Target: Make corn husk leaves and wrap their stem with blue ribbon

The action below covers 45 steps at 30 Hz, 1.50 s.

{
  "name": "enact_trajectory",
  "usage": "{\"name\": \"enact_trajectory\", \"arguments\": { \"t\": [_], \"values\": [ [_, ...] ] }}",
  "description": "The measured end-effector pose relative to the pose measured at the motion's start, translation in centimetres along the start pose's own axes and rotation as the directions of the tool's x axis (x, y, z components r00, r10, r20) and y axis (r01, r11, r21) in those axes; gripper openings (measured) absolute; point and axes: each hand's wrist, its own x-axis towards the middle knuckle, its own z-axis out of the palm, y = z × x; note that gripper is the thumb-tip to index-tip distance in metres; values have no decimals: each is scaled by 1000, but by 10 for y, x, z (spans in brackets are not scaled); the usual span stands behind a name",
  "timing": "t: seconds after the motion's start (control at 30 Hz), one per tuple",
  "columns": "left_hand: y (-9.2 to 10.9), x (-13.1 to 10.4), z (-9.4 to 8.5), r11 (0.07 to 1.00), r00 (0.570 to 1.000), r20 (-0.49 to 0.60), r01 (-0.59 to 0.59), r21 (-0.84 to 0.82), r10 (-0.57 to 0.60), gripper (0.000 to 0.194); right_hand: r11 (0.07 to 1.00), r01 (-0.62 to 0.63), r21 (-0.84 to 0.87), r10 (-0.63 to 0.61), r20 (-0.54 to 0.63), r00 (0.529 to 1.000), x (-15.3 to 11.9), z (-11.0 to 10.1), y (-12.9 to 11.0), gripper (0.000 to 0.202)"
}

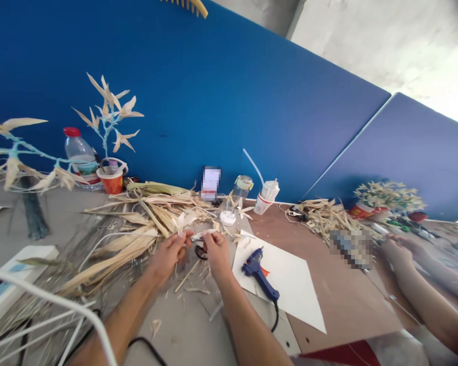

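My left hand (170,253) is closed in a pinch above the table, with pale petals of a corn husk flower (185,219) rising at its fingertips. Close by on the right, my right hand (217,252) pinches a small pale piece of corn husk (199,236). A black looped handle (201,252), apparently of scissors, shows between and below the hands. The fingertips partly cover what they hold. To the left spreads a heap of dried corn husks (137,229). A blue glue gun (260,274) lies on a white sheet (297,284) right of my right forearm.
Behind the hands stand a phone (211,182), a glass jar (242,188) and a paper cup (264,199). Husk flower stems (107,124) rise from a red cup (110,182). White cables (53,296) cross the left front. Another person's arms (416,274) rest at right.
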Motion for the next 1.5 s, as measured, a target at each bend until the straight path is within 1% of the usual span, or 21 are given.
{"name": "enact_trajectory", "arguments": {
  "t": [0.03,0.1,0.17,0.23,0.33,0.43,0.67,0.77,0.93,1.03,1.17,1.27,1.37,1.5],
  "values": [
    [1,-1,0,995,997,58,56,-79,-51,43,998,3,59,-3,-14,1000,1,-2,-1,26],
    [2,0,-3,963,978,157,172,-206,-140,40,987,16,163,-12,-23,1000,2,-4,-3,27],
    [3,3,-7,941,972,164,207,-268,-167,33,977,19,214,-16,-13,1000,1,-4,-4,26],
    [2,5,-11,937,975,157,195,-291,-154,29,974,3,224,-4,4,1000,-2,-2,-6,25],
    [2,5,-14,937,973,180,194,-291,-145,26,976,-22,219,15,35,999,-6,1,-8,24],
    [3,3,-13,945,971,191,192,-267,-143,25,975,-25,219,17,38,999,-7,3,-9,25],
    [3,2,-11,941,950,261,236,-243,-171,30,982,5,189,-11,33,999,-6,1,-9,25],
    [4,1,-10,942,950,266,232,-243,-165,33,986,23,167,-28,33,999,-6,1,-9,25],
    [3,0,-9,946,950,261,234,-223,-173,23,988,46,150,-51,33,998,-4,1,-6,24],
    [2,0,-8,946,944,272,246,-211,-185,22,991,70,111,-72,19,997,-4,1,-6,24],
    [3,-1,-8,940,944,262,259,-223,-198,22,989,144,-31,-144,-12,989,-5,1,-8,23],
    [3,-2,-6,939,945,258,260,-226,-199,20,976,177,-124,-183,-40,982,-7,2,-9,22],
    [2,-2,-5,941,945,258,259,-217,-200,20,966,195,-171,-206,-48,977,-9,2,-9,22],
    [2,-2,-6,944,943,262,263,-202,-206,21,934,259,-247,-282,-61,958,-11,1,-10,21]
  ]
}}
